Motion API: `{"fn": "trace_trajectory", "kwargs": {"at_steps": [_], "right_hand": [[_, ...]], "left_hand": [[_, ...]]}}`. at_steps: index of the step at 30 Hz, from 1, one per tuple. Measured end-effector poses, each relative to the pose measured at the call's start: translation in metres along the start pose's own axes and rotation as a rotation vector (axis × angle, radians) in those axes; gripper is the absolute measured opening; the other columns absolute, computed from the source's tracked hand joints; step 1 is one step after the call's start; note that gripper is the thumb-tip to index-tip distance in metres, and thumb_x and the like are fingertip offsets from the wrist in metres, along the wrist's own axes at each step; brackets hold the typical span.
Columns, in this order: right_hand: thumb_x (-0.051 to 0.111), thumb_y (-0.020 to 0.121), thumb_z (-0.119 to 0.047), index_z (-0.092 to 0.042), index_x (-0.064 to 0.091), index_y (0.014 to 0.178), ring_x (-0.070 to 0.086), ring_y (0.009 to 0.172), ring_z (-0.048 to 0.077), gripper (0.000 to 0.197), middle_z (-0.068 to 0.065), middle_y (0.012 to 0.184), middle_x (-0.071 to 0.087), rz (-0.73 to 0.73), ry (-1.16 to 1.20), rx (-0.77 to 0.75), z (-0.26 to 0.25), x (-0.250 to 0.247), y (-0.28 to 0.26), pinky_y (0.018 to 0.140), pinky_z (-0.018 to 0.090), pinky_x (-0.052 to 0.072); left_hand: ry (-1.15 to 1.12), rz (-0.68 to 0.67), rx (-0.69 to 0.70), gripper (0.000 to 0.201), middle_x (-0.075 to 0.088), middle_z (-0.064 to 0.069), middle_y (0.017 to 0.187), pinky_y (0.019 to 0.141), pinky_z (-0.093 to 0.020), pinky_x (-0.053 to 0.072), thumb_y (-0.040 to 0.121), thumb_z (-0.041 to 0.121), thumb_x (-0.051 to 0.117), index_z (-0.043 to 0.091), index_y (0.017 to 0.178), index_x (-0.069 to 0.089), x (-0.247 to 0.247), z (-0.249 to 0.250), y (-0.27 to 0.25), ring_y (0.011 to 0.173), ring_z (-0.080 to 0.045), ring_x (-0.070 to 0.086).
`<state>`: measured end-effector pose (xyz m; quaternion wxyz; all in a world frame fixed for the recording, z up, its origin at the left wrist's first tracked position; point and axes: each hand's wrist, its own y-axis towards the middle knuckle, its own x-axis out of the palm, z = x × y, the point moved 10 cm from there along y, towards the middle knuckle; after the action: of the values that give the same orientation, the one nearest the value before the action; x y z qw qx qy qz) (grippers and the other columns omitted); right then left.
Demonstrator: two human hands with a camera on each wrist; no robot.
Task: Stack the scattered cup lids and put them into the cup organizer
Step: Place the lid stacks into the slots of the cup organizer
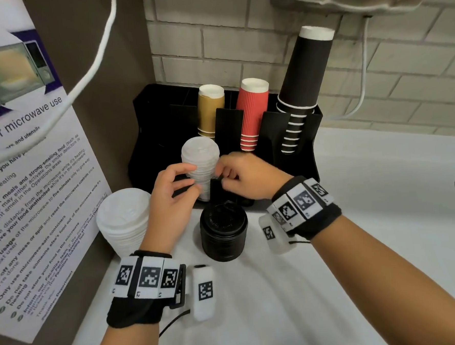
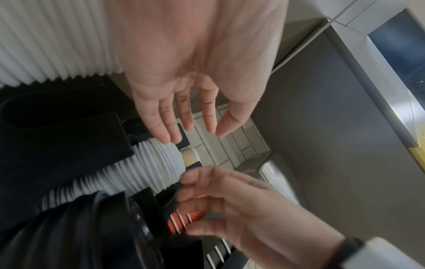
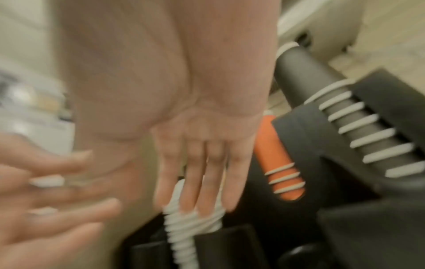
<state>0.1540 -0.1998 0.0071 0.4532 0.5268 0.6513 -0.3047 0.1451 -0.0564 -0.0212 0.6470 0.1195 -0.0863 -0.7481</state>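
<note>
- Now I see the black cup organizer [image 1: 294,152] at the far wall, with a white lid stack [image 1: 201,160] standing in its near-left slot.
- My left hand [image 1: 169,202], fingers spread and nearly straight, touches that stack's left side.
- My right hand [image 1: 244,178] has loosely curled fingers against the stack's right side, gripping nothing.

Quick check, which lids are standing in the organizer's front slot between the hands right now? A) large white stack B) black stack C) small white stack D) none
C: the small white stack stands in the organizer; the black stack and large white stack sit on the counter.
</note>
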Motion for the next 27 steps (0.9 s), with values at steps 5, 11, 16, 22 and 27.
{"fn": "trace_trajectory", "kwargs": {"at_steps": [5, 11, 16, 22, 27], "right_hand": [[0.083, 0.064, -0.047, -0.033, 0.036, 0.139, 0.043, 0.116, 0.02, 0.089, 0.001, 0.126, 0.044, -0.454, -0.128, 0.023, -0.008, 0.069, -0.028, 0.095, 0.037, 0.046], [0.084, 0.062, -0.04, -0.035, 0.032, 0.134, 0.048, 0.104, 0.026, 0.089, 0.006, 0.116, 0.045, -0.433, -0.173, 0.056, 0.003, 0.086, -0.026, 0.083, 0.042, 0.053], [0.083, 0.061, -0.038, -0.036, 0.031, 0.131, 0.046, 0.103, 0.024, 0.087, 0.004, 0.113, 0.043, -0.399, -0.075, 0.059, 0.005, 0.083, -0.024, 0.084, 0.044, 0.053], [0.084, 0.064, -0.026, -0.032, 0.04, 0.123, 0.056, 0.103, 0.017, 0.074, 0.0, 0.115, 0.052, -0.118, 0.3, 0.046, 0.005, 0.027, -0.028, 0.086, 0.031, 0.053], [0.08, 0.075, -0.018, -0.03, 0.04, 0.131, 0.061, 0.098, 0.006, 0.07, -0.004, 0.111, 0.057, 0.094, 0.663, 0.073, 0.003, -0.003, -0.043, 0.087, 0.024, 0.052]], "left_hand": [[-0.008, 0.002, 0.009, 0.034, 0.056, -0.003, 0.127, 0.078, -0.007, 0.047, 0.089, 0.001, 0.061, 0.028, 0.11, 0.061, 0.0, 0.0, 0.001, 0.109, -0.009, 0.061], [0.004, 0.003, 0.0, 0.034, 0.056, 0.0, 0.127, 0.081, -0.014, 0.048, 0.089, 0.002, 0.061, 0.026, 0.113, 0.06, -0.001, -0.002, -0.002, 0.11, -0.011, 0.061], [0.006, 0.01, -0.01, 0.034, 0.056, 0.001, 0.127, 0.082, -0.015, 0.046, 0.089, 0.002, 0.062, 0.021, 0.117, 0.06, -0.003, -0.004, -0.002, 0.109, -0.011, 0.061], [-0.052, -0.012, -0.017, 0.031, 0.056, 0.005, 0.125, 0.091, -0.027, 0.052, 0.087, 0.025, 0.068, 0.028, 0.117, 0.058, 0.001, -0.002, -0.004, 0.107, -0.009, 0.061], [-0.166, -0.334, -0.07, 0.082, 0.048, 0.007, 0.143, 0.101, -0.035, 0.048, 0.063, 0.028, 0.083, 0.046, 0.132, 0.042, 0.041, -0.001, -0.014, 0.125, -0.013, 0.054]]}}
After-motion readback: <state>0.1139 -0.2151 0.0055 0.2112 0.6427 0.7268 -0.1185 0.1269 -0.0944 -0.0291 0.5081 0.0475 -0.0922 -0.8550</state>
